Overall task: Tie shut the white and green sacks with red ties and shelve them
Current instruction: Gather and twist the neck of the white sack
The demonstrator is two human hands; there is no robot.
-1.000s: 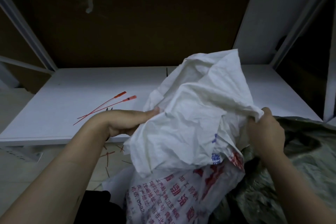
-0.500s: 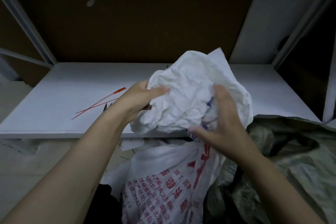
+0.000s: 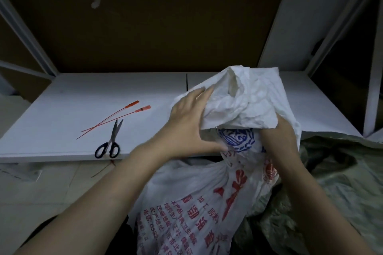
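- My right hand (image 3: 277, 136) grips the gathered neck of the white sack (image 3: 207, 203). The fingers are buried under the sack's flopped-over top, so only the back of the hand and the wrist show.
- My left hand (image 3: 186, 126) clasps the same bunch from the other side. Its fingers lie long against the crumpled top and the thumb is hooked under at the neck.
- The white sack stands just in front of the shelf (image 3: 93, 97), against the right half of its front edge. Its top rises over the board, and its base is cut off by the frame.
- It is printed with red Chinese characters, upside down to me and broken by creases, so I can't read them whole. A blue round emblem sits at the neck, half covered.
- The green sack (image 3: 342, 182) slumps below the shelf's right front corner, dim and running out of view.
- Two red ties (image 3: 116, 119) lie loose on the shelf's left half.
- Black-handled scissors (image 3: 110, 141) lie just beside them, with the handles at the shelf's front edge.
- Thin red scraps (image 3: 103, 170) lie on the floor under that edge and are hard to make out.
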